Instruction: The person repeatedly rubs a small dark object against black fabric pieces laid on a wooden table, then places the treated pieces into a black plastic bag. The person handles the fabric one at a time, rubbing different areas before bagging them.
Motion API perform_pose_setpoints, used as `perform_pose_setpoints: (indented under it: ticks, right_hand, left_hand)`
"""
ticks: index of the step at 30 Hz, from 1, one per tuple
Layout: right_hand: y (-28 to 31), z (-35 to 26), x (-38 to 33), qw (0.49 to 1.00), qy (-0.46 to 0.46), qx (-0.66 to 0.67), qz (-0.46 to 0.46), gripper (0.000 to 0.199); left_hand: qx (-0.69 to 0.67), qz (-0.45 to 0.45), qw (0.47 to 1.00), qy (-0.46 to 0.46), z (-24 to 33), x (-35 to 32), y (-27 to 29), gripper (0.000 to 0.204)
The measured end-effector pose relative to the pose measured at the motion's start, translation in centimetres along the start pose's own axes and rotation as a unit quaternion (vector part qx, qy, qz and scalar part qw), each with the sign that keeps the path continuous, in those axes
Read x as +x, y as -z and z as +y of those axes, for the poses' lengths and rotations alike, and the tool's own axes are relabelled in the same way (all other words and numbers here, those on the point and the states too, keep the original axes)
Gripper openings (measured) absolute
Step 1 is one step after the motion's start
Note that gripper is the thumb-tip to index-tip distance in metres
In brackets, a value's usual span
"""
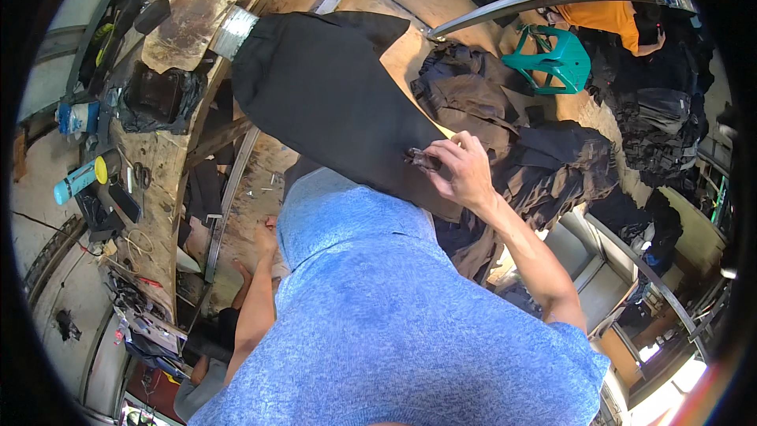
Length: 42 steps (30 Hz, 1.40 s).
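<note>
Black cloth [331, 102] is spread in front of my blue shirt, its near edge over my lap. Above its right part, my right hand [461, 167] is closed, fingertips pinched on a small dark object [422, 159] whose kind I cannot make out. The object is at or just above the cloth. A bare limb that looks like my left arm reaches down beside my shirt, and what seems to be my left hand [266, 243] hangs low near the hem, away from the cloth. Its fingers are too small to read.
At left, a worn wooden table [169, 213] holds a stained board [193, 16], a light-blue bottle [75, 183] and tools. Dark garments [481, 102] lie heaped at right, near a green plastic stool [552, 59]. A person in orange [603, 24] is at far right; another sits lower left.
</note>
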State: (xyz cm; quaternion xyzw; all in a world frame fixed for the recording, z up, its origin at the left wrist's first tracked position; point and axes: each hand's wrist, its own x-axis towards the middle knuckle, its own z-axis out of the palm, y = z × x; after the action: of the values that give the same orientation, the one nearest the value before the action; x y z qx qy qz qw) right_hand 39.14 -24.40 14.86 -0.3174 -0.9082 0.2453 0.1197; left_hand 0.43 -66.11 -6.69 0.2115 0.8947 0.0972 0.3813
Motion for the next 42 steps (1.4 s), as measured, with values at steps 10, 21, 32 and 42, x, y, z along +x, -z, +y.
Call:
perform_pose_setpoints:
  ticks: [10, 21, 32, 42]
  right_hand:
    - [-0.1, 5.6, 2.2, 0.995, 0.009, -0.096, -0.003, 0.043]
    - [-0.2, -2.2, 11.4, 0.997, -0.056, 0.049, 0.032, 0.038]
    - [-18.1, -12.4, 47.3, 0.991, -0.027, 0.11, -0.074, 0.056]
    - [-7.9, -6.7, 25.5, 0.943, -0.116, 0.093, 0.296, 0.025]
  left_hand:
    - [-0.2, 0.058, 0.975, -0.081, 7.6, 7.3, 4.1, 0.031]
    - [-0.311, 0.054, 0.924, -0.217, 31.1, 14.9, 11.0, 0.112]
    - [-0.124, -0.133, 0.933, -0.312, 34.5, 12.2, 17.7, 0.054]
    - [-0.273, -0.394, 0.871, -0.111, 36.6, 14.1, 21.0, 0.075]
